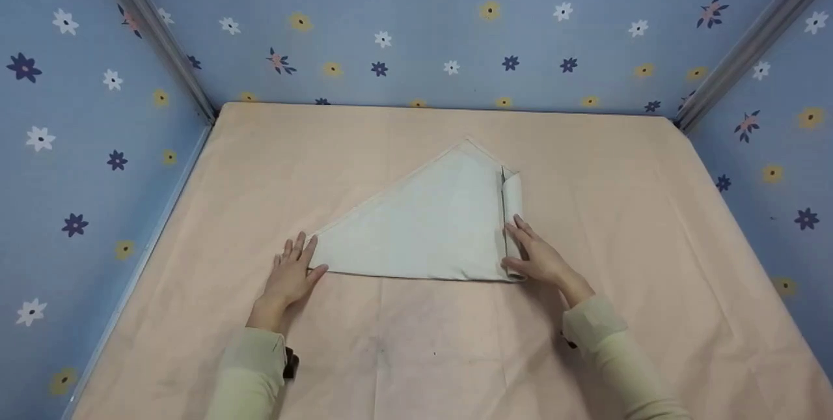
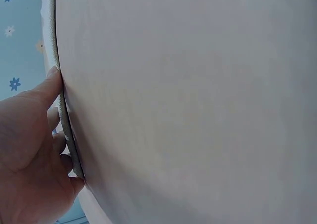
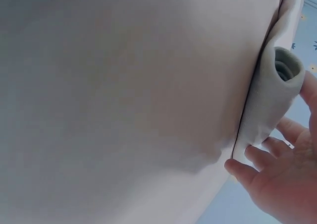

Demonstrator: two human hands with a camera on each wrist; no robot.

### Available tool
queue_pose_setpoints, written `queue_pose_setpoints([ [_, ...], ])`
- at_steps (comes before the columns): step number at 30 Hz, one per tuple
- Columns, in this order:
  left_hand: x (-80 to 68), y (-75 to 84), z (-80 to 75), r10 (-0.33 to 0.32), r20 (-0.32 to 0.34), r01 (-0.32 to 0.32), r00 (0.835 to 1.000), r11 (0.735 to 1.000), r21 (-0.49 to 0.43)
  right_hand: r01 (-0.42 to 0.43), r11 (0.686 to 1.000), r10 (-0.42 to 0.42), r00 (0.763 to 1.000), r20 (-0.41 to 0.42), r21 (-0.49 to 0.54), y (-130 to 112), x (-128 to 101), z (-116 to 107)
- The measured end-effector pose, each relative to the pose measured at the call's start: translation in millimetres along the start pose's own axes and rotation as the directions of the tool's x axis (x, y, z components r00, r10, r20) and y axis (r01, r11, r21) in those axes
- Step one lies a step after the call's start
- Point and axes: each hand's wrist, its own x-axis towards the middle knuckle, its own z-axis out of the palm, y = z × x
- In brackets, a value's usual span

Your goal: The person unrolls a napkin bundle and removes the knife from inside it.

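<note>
Where it lies mid-table [image 1: 195, 211], folded cloth [image 1: 429, 224], right edge rolled: left hand [image 1: 291, 273] flat, fingers straight, pressing left corner; right hand [image 1: 537, 257] resting on roll [image 1: 513, 198], fingers nearly straight, gripping nothing.

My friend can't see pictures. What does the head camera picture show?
A pale grey folded cloth napkin lies on a peach-covered table, its right edge rolled into a tube. The left hand touches its left tip; the right hand rests on the roll. Blue flowered walls surround it.
</note>
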Motion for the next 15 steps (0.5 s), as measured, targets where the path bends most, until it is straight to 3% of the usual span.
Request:
queue_pose_setpoints([
  [15,-0.4,-0.1,0.0,0.003,-0.017,-0.003,1.0,1.0,0.01,0.037,0.999,-0.037,0.999,-0.007,0.023,12,-7,-7],
])
